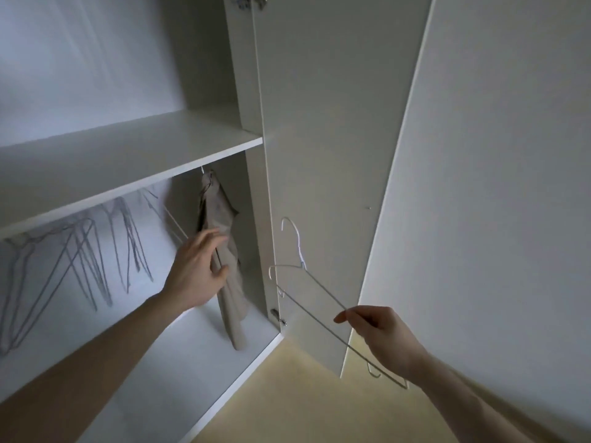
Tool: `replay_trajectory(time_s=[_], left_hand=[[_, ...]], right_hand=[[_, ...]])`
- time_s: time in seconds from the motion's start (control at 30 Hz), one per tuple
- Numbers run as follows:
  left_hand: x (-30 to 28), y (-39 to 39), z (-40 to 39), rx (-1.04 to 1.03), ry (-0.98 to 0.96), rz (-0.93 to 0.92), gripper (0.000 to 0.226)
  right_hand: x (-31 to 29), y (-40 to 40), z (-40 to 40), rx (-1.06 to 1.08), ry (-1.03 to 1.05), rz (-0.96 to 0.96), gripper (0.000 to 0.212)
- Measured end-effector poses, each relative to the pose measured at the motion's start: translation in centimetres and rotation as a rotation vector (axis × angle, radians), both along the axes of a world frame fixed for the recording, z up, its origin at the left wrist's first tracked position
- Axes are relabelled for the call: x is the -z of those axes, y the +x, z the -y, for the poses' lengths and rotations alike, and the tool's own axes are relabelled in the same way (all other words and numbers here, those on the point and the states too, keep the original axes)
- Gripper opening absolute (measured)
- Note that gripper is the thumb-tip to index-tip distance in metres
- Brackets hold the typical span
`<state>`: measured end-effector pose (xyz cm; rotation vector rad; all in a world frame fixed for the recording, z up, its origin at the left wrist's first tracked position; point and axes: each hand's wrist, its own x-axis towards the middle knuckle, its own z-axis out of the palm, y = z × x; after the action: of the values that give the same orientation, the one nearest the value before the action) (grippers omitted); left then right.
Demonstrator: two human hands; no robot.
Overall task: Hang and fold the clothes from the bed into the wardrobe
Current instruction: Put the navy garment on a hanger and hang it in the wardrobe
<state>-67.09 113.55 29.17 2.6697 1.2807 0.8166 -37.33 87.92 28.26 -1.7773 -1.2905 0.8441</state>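
Observation:
A beige garment (224, 251) hangs from the rail at the right end of the open white wardrobe (134, 161). My left hand (196, 270) reaches into the wardrobe and touches the garment's left side with relaxed, spread fingers. My right hand (380, 337) pinches the lower wire of an empty white wire hanger (307, 289), held in front of the open wardrobe door (319, 139) with its hook pointing up.
Several empty wire hangers (86, 251) hang on the rail to the left, blurred. A white shelf (128, 155) spans the wardrobe above the rail. A pale wall (495, 155) stands on the right, and yellowish floor (303, 394) shows below.

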Motion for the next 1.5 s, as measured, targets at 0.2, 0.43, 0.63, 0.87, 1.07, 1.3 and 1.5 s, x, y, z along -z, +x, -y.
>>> replay_trajectory(time_s=[0.2,0.43,0.63,0.87,1.07,1.3,1.5], left_hand=[[5.4,9.8,9.5,0.251,-0.329,-0.005,0.067],[9.1,23.4,26.4,0.525,-0.425,-0.101,0.060],[12.1,33.7,43.5,0.624,-0.568,-0.062,0.026],[15.1,43.3,58.2,0.737,-0.700,-0.151,0.016],[17.3,53.5,68.2,0.826,-0.810,-0.235,0.018],[24.3,65.0,76.8,0.859,-0.972,-0.365,0.020],[27.3,71.4,84.5,0.954,-0.903,-0.713,0.019]], right_hand=[[-0.3,4.8,14.2,0.150,-0.050,0.054,0.019],[0.0,11.6,36.0,0.314,-0.095,0.119,0.018],[1.6,16.4,54.9,0.496,-0.119,0.104,0.015],[5.4,19.5,71.8,0.848,-0.215,0.158,0.021],[9.3,22.2,81.7,1.058,-0.274,0.114,0.015],[12.1,27.8,90.1,1.288,-0.313,0.000,0.020],[13.7,33.3,95.9,1.477,-0.358,0.004,0.019]])
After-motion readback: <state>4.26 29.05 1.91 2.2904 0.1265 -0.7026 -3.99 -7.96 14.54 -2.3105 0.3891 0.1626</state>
